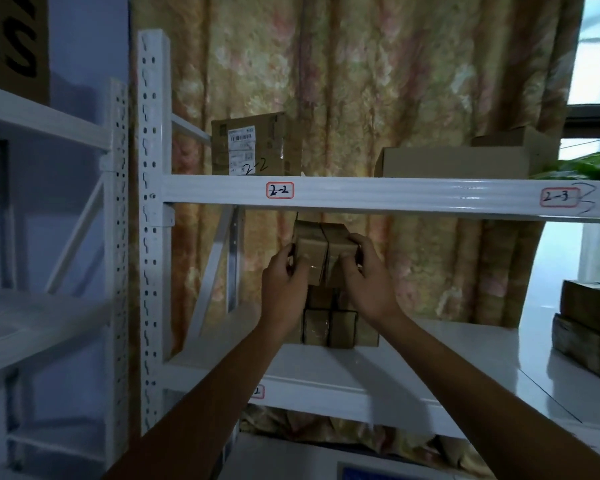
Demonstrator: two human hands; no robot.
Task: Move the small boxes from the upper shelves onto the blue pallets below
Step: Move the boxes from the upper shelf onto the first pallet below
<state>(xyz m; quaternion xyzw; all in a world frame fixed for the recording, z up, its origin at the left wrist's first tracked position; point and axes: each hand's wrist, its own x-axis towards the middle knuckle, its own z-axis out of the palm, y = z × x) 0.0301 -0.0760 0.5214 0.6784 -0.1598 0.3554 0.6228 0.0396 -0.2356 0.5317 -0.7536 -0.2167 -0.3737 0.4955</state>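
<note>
Two small brown taped boxes (323, 252) sit side by side, held up above a stack of similar small boxes (329, 327) on the white middle shelf (413, 368). My left hand (284, 282) grips the left box from its left side. My right hand (368, 278) grips the right box from its right side. Both boxes are pressed together between my hands, just under the beam labelled 2-2 (280, 190). A sliver of blue (368, 474) shows at the bottom edge, below the shelf; the pallets are otherwise out of sight.
On the upper shelf stand a cardboard box marked 2-2 (253, 147) and a pale flat box (454, 162). Stacked brown packages (589, 323) lie at the right of the middle shelf. A white upright post (151, 202) and a second rack stand at left. A patterned curtain hangs behind.
</note>
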